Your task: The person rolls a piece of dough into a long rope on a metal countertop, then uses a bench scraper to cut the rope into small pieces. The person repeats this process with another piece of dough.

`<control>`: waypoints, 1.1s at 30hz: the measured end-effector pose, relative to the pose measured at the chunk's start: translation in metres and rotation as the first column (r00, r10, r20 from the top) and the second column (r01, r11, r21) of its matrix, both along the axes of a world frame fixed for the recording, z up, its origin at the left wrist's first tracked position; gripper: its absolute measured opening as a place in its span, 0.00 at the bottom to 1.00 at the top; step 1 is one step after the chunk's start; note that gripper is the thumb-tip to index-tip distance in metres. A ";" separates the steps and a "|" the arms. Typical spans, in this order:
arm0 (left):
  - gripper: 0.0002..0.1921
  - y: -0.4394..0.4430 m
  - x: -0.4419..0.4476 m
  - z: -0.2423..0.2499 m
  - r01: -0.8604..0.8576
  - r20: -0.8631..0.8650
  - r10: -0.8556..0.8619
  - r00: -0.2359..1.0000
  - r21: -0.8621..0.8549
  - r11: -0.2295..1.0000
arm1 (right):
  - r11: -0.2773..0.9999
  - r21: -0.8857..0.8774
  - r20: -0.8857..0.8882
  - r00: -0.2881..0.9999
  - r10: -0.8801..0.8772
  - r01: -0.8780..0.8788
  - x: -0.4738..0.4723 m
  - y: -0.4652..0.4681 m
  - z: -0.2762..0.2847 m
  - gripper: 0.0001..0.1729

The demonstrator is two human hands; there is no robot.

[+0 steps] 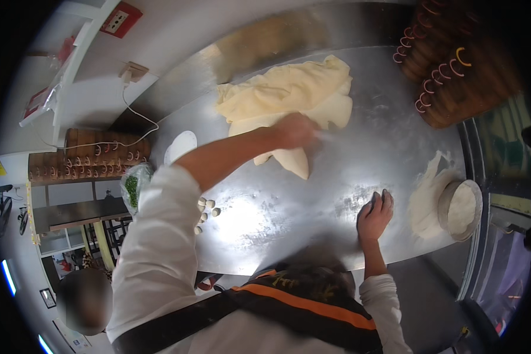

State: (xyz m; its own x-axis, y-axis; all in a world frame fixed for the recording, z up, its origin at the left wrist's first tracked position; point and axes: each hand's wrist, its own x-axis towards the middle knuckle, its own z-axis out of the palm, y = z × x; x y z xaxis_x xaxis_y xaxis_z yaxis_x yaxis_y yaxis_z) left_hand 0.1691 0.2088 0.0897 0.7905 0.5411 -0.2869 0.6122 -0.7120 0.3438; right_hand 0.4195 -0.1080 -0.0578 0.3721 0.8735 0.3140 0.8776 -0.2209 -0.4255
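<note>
My left hand (295,131), blurred, reaches across pale dough (290,163) on the steel worktable (309,199). Whether its fingers hold anything is unclear; a faint whitish blur lies beside it on the right. Behind the hand, a wrinkled, pale yellow, cloth-like sheet (287,88) lies over the dough's far part. A pointed flap of dough shows below my wrist. My right hand (376,217) rests on the bare steel near the front edge, fingers somewhat apart, holding nothing. To its right stands a metal bowl of flour (462,210), with loose flour (425,203) spilled beside it.
Several small dough pieces (210,204) sit by my left sleeve. Beyond are a white plate (183,144) and a plastic bag of chopped greens (132,190). Bamboo steamers with ring handles stand stacked at right (469,84) and left (101,146). A person (86,301) is at lower left.
</note>
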 end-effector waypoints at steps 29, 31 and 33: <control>0.27 -0.260 -0.067 -0.096 -0.709 -0.101 0.756 0.646 -0.447 0.546 | 0.924 -0.075 -0.398 0.861 0.317 -0.375 -0.024 -0.046 0.012 0.24; 0.17 -0.310 -0.084 -0.119 -0.627 -0.070 0.920 0.385 -0.751 0.205 | 0.942 -0.088 -0.494 0.835 0.242 -0.325 -0.026 -0.073 0.002 0.24; 0.34 -0.359 -0.073 -0.154 -0.856 -0.076 0.922 0.379 -0.406 0.319 | 0.944 -0.105 -0.689 0.707 0.157 -0.312 -0.049 -0.087 -0.001 0.24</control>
State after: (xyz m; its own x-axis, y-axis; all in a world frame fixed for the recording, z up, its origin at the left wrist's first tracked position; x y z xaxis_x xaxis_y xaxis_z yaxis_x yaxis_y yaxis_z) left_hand 0.0957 -0.1507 -0.0639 -0.0630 0.8383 -0.5415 0.7214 0.4132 0.5557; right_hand 0.3702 -0.1951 -0.0592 0.1899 0.9740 -0.1234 0.4194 -0.1941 -0.8868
